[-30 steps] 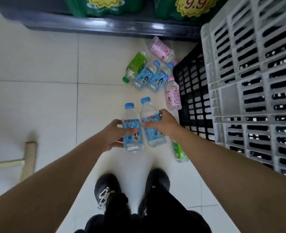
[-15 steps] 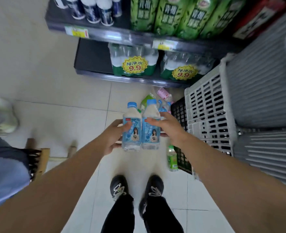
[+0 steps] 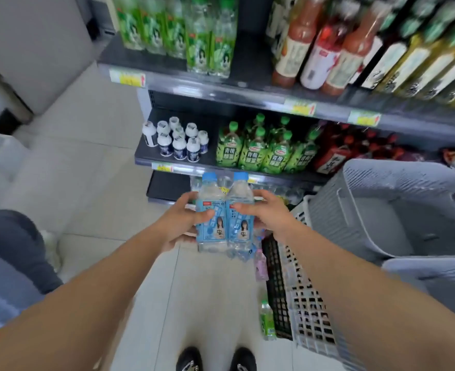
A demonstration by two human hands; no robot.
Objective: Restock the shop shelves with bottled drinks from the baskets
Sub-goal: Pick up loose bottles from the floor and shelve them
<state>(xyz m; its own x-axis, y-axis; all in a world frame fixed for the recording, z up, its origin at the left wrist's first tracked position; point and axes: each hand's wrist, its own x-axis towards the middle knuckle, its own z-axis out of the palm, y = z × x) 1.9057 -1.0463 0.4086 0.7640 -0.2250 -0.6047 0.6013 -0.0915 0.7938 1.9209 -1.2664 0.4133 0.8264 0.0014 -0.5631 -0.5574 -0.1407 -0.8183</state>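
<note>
Holding two clear bottles (image 3: 212, 194) with blue caps and labels upright, touching: my left hand (image 3: 179, 223) clamps one, my right hand (image 3: 269, 215) the other

Pale tiled floor (image 3: 92, 167) w/ thin grout lines, big grey unit (image 3: 33, 49) standing top left, soft even light.

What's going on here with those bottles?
A person is restocking a shop's drink shelves. The left hand grips one blue-labelled water bottle and the right hand grips a second water bottle, both upright, side by side, in front of the shelves. Neither is on a shelf yet. A green bottle and a pink bottle are on the floor beside the black crate.
</note>
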